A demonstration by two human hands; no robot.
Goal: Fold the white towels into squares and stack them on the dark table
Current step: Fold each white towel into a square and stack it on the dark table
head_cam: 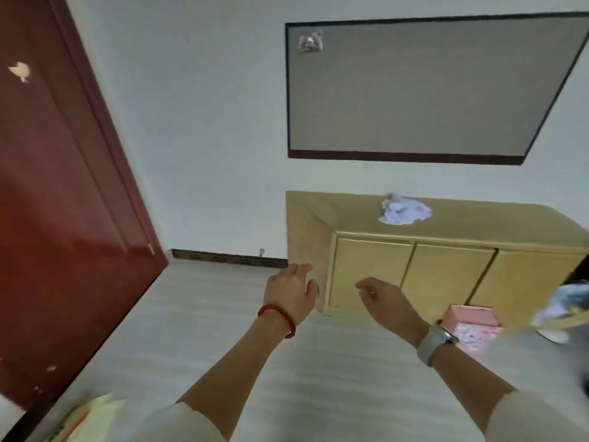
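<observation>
A crumpled white towel point(404, 212) lies on top of a tan wooden cabinet point(452, 275) against the far wall. Both my arms reach forward over the pale floor, well short of the towel. My left hand point(291, 290), with a red bead bracelet on its wrist, hangs with relaxed fingers and holds nothing. My right hand point(387, 303), a grey watch on its wrist, has loosely curled fingers and is empty too. No dark table shows in this view.
A dark red door point(60, 199) fills the left side. A grey framed board point(424, 94) hangs above the cabinet. A pink box point(475, 327) sits on the floor by the cabinet's front. Blurred white cloth point(564, 307) shows at the right edge.
</observation>
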